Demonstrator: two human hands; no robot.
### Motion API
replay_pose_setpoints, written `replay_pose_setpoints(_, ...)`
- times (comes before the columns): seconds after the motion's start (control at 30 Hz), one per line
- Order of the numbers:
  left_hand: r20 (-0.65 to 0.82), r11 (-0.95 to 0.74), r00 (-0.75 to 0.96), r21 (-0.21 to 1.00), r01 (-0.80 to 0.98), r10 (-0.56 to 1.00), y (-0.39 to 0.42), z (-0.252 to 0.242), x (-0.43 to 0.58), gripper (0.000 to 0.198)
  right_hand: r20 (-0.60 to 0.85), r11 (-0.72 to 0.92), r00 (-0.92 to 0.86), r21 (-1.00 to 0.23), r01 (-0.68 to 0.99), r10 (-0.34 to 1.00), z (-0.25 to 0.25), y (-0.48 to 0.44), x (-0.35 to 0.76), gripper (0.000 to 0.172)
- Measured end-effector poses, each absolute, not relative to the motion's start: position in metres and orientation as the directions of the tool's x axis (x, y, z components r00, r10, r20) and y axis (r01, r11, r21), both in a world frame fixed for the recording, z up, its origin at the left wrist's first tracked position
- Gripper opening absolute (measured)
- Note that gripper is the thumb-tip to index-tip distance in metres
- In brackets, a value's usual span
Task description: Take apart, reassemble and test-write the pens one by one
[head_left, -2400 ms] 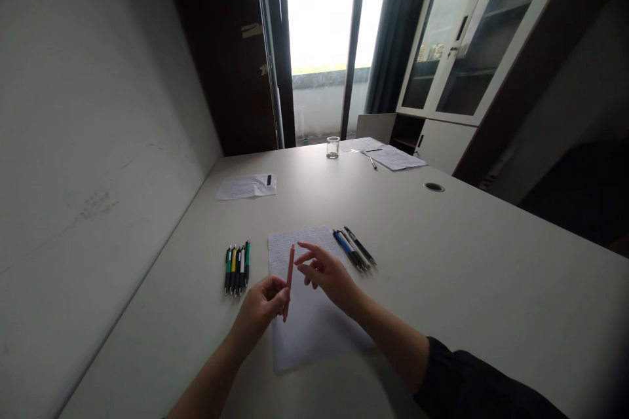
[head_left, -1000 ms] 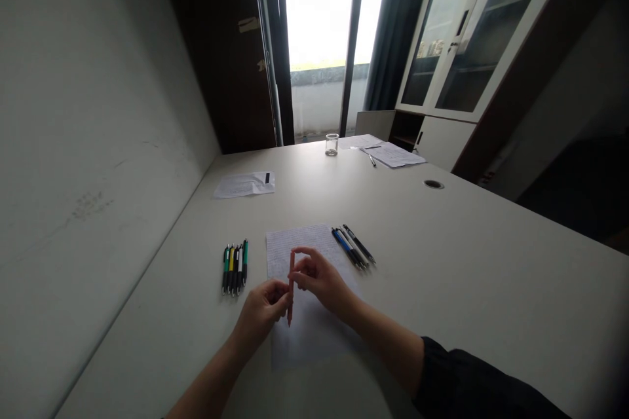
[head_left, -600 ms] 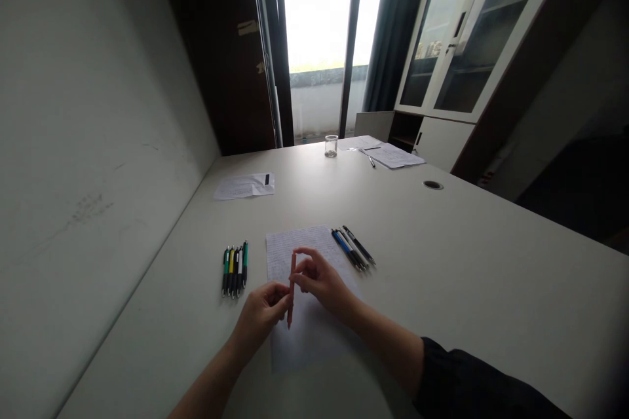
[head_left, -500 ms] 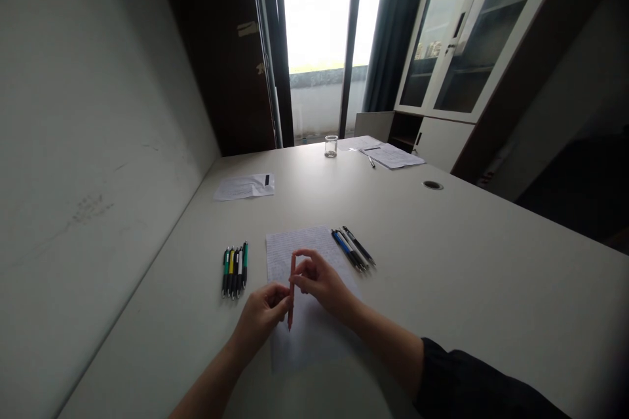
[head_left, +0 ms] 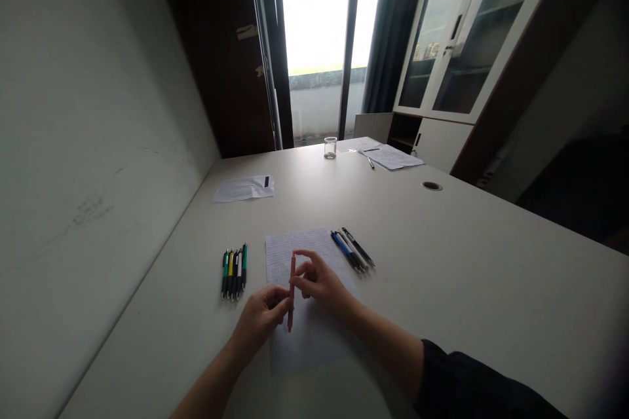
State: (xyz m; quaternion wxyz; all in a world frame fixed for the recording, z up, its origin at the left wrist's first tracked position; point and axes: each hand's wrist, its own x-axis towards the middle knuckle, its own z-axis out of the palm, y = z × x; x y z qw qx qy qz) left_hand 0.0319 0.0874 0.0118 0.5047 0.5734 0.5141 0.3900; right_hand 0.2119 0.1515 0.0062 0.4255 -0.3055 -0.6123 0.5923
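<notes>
Over a sheet of lined paper (head_left: pixel 314 347), a slim reddish pen (head_left: pixel 292 268) stands nearly upright between my two hands. My left hand (head_left: pixel 263 314) pinches its lower half between thumb and fingers, leaving the bottom end showing below. Higher up, my right hand (head_left: pixel 317 281) grips the barrel, its index finger bent over with the fingertip on the pen's top end. Left of the paper lies a row of several pens (head_left: pixel 234 273) in green, yellow, black and white. Against the paper's right edge is another group of pens (head_left: pixel 351 250), blue, white and dark.
Farther off on the white table (head_left: pixel 472 275) are a clear glass (head_left: pixel 330 148), a creased paper (head_left: pixel 243 188) at the left, and papers (head_left: pixel 390 156) with a pen (head_left: pixel 370 162) at the right. A round cable hole (head_left: pixel 431 186) is near the right edge. A wall (head_left: pixel 98 177) borders the left side.
Both hands keep their hold on the reddish pen, almost unmoved. Its lower end looks blunter than before, where a fine point showed. The view has shifted very slightly.
</notes>
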Motion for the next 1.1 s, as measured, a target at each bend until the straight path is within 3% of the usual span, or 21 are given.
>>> replay_pose_setpoints(0.27, -0.069, 0.033, 0.179, 0.980, 0.198, 0.981, 0.0873, 0.0126, 0.0321, 0.037, 0.163, 0.127, -0.441, -0.986, -0.109, 0.883, 0.0119, 0.1496, 0.2127, 0.041)
replay_pose_setpoints(1.1, -0.047, 0.002, 0.199, 0.975, 0.222, 0.979, 0.0888, 0.0091, 0.0295, 0.033, 0.126, 0.092, -0.455, -0.991, -0.095, 0.882, 0.0054, 0.1519, 0.2128, 0.050)
